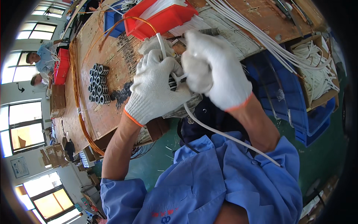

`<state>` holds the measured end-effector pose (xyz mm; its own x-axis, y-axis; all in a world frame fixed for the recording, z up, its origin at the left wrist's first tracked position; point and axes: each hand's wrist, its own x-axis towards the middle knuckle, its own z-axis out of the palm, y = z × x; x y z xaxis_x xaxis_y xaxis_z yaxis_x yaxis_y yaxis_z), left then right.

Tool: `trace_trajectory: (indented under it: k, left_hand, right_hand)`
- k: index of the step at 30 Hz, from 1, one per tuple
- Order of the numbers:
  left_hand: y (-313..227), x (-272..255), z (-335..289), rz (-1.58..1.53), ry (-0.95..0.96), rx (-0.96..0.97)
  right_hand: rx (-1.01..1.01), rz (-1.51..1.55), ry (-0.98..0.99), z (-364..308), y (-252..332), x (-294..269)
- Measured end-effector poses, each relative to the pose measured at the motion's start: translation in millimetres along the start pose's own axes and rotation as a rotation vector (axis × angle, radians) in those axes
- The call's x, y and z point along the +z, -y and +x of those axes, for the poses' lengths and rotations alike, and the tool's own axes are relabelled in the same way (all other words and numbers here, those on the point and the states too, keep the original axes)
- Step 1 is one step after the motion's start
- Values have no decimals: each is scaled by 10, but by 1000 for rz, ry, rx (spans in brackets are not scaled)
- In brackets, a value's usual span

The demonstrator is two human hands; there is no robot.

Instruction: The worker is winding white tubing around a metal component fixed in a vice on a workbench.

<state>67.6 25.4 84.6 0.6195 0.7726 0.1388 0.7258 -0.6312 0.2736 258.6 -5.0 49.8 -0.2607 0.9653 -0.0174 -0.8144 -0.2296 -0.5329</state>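
Note:
My left hand (154,84), in a white knit glove with an orange cuff, is closed around a small ringed black-and-white coil core (172,83) at the table's near edge. Most of the core is hidden by its fingers. White sleeving (231,136) comes out below that hand and runs down over my blue jacket. Above the same hand, a short white sleeve (161,44) covers the end of a copper-coloured wire (140,19). My right hand (216,71), gloved alike and smeared by motion, is closed beside the core on a short stretch of white sleeving.
Several similar cores (98,85) stand grouped left on the worn wooden table (112,61). Beyond is a red bin (132,28) of white strips. Blue bins (268,89) and a carton of white tubing (323,98) lie right. Two people (44,61) are far left.

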Motion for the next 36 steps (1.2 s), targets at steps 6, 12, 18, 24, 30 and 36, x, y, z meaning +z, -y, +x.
trace_trajectory:
  k: [6, 12, 18, 24, 30, 36]
  left_hand:
    - [31, -437, -62, -178, 308, 15]
    - [42, -705, 160, 523, 104, 741]
    - [0, -483, 370, 530, 354, 926]
    - [16, -357, 417, 505, 447, 895]
    - [-139, -526, 308, 540, 399, 839]
    - [-20, -1220, -16, 73, 266, 410]
  right_hand:
    - [-318, 249, -280, -208, -149, -567]
    - [-174, -681, -368, -673, -1769, -1326]
    - [-97, -1076, -437, -892, -920, -1043]
    - [-232, -1259, -356, -1024, -1106, -372]
    - [-408, -1706, -355, -961, -1519, -432]
    - [-576, -1699, -113, -1189, -380, -420]
